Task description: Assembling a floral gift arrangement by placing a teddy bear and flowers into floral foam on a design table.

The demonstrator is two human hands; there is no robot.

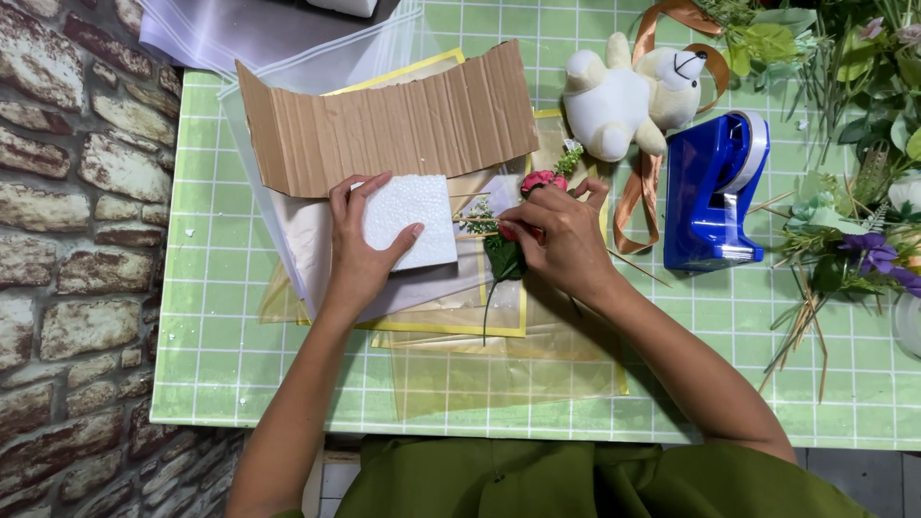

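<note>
At the middle of the green grid-patterned table (221, 288), the left hand (360, 251) lies on a white foam block (411, 223), thumb along its lower edge and fingers clamped over its left side, pressing it flat onto a stack of clear and yellow-edged wrapping sheets (451, 321). Just at three o'clock from the block, the right hand (561, 235) is closed around a small artificial flower sprig (523, 216) with a pink bloom and dark green leaves; thin wooden skewers (475, 225) run from that grip towards the block's right edge, though whether their tips are touching the foam cannot be told. The two hands sit near each other, apart, with the skewers between them.

At twelve o'clock from the block, a strip of brown corrugated cardboard (393, 125) lies across the sheets, touching the block's upper edge. Toward one o'clock a white and cream plush bear (628, 96) lies on its side, a copper ribbon (638, 182) looping around it and trailing downward. At three o'clock, beyond the right hand, stands a blue tape dispenser (710, 192). Loose greenery and purple and white blooms (863, 221) crowd the table's right edge. A brick wall (67, 211) borders the table at nine o'clock.
</note>
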